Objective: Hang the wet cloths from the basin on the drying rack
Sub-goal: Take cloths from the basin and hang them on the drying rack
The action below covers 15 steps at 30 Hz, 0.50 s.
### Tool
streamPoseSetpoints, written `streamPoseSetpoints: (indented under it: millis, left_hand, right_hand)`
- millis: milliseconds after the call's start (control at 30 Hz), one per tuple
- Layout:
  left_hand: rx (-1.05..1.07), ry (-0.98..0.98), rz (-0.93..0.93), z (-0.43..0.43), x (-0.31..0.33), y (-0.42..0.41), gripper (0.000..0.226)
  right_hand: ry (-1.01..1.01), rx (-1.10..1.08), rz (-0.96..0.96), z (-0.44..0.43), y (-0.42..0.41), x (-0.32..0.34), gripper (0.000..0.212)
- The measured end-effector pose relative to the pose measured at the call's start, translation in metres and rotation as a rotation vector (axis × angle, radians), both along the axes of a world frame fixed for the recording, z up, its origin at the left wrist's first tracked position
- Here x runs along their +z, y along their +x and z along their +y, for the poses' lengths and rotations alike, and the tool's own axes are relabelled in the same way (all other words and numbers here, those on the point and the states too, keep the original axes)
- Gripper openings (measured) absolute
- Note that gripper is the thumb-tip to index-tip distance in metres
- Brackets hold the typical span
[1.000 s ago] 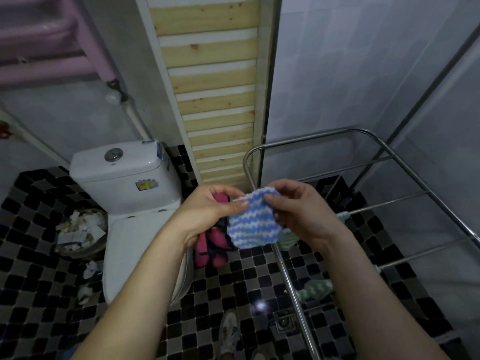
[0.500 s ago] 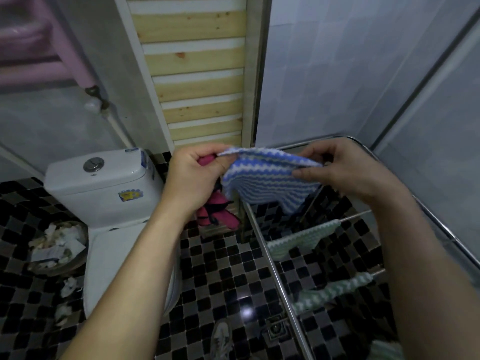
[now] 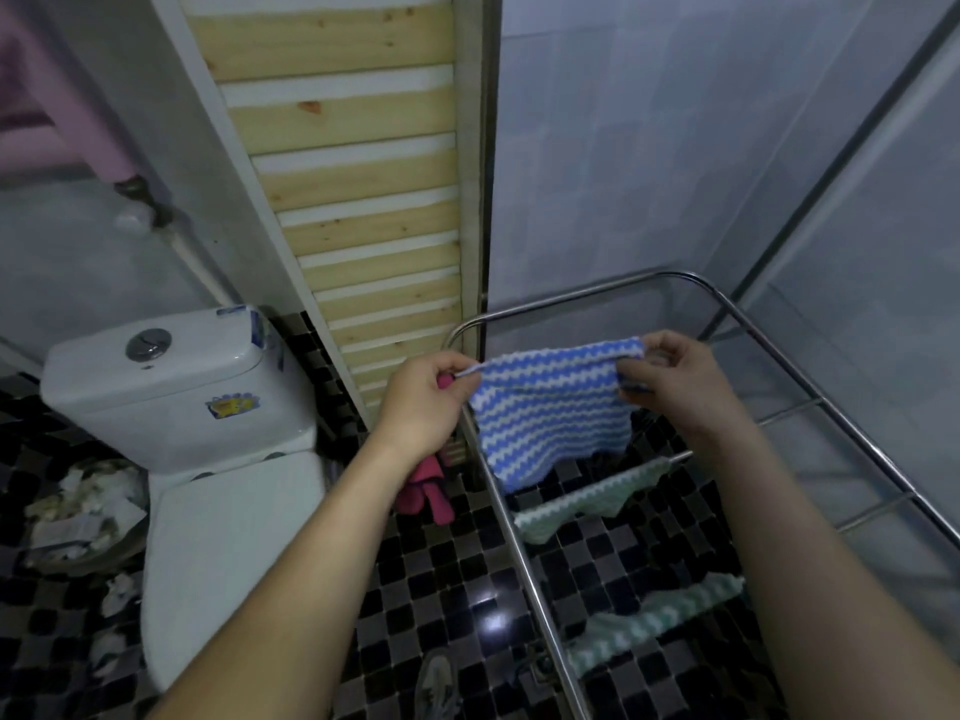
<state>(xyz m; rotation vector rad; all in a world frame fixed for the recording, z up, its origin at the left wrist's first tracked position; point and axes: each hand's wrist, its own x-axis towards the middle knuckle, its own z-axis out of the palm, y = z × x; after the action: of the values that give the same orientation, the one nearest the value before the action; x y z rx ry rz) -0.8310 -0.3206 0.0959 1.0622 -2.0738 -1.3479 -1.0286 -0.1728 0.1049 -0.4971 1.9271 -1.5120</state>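
Left hand (image 3: 423, 402) and right hand (image 3: 675, 379) pinch the blue-and-white zigzag knit cloth (image 3: 550, 413) by its top corners — bunched before, now spread flat — ready for the steel-tube drying rack (image 3: 571, 298).

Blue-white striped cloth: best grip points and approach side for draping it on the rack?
Pinch the two top corners of the blue-white cloth, one from each outer side, as the left hand and right hand do. It is limp: only a taut top edge holds it spread flat to go over a bar of the drying rack.
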Motion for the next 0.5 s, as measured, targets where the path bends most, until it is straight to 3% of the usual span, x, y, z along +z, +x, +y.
streamPoseSetpoints:
  millis: [233,367,500]
  left_hand:
    - [0.133,-0.116,-0.106,-0.025,-0.031,-0.021,0.011]
    - [0.118,-0.181,-0.183,-0.028,-0.037,-0.023,0.026]
    - [-0.113,-0.273,-0.371,-0.011,-0.048,-0.016,0.035]
  right_hand:
    - [0.065,-0.078,0.218,-0.046,-0.012,-0.031,0.027]
    - [0.125,-0.086,0.279,-0.071,-0.013,-0.046,0.008]
    - [0.230,0.009,0.288,-0.077,-0.015,-0.062,0.039]
